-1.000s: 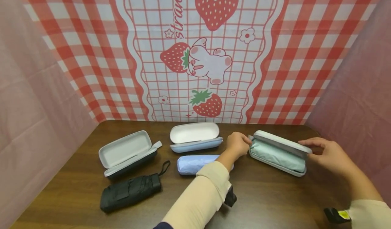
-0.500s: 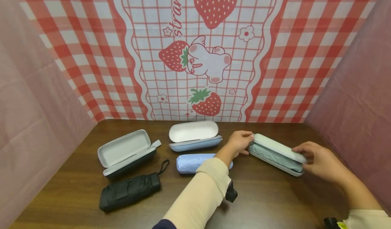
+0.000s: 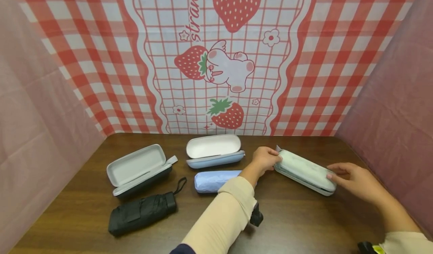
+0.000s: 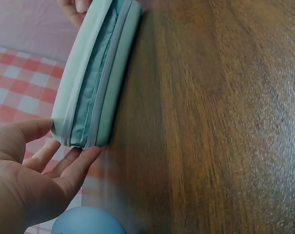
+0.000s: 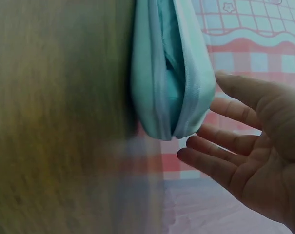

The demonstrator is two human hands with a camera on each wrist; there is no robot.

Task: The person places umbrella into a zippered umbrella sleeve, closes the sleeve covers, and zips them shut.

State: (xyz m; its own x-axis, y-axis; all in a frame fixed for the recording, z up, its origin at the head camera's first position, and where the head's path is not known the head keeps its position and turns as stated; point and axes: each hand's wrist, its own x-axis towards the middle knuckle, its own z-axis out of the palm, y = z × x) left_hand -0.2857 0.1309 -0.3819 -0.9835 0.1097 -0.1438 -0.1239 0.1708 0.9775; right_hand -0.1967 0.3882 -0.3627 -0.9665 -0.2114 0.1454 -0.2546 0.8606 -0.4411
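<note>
A mint green zip case lies at the right of the table, its lid lowered almost onto its base. Through the gap at the zip, mint fabric of a folded umbrella shows inside. My left hand holds the case's left end, thumb on the lid and fingertips at the lower shell. At the opposite end is my right hand. In the right wrist view its thumb touches the lid and its fingers are spread loosely below the end.
A blue folded umbrella lies left of the green case, partly behind my left forearm. Behind it stands an open blue case with a white inside. Farther left are an open dark case and a black folded umbrella.
The mint green case's lid has come down over the umbrella, which was plainly visible a second ago. My right hand has moved slightly left and down along with the lid.
</note>
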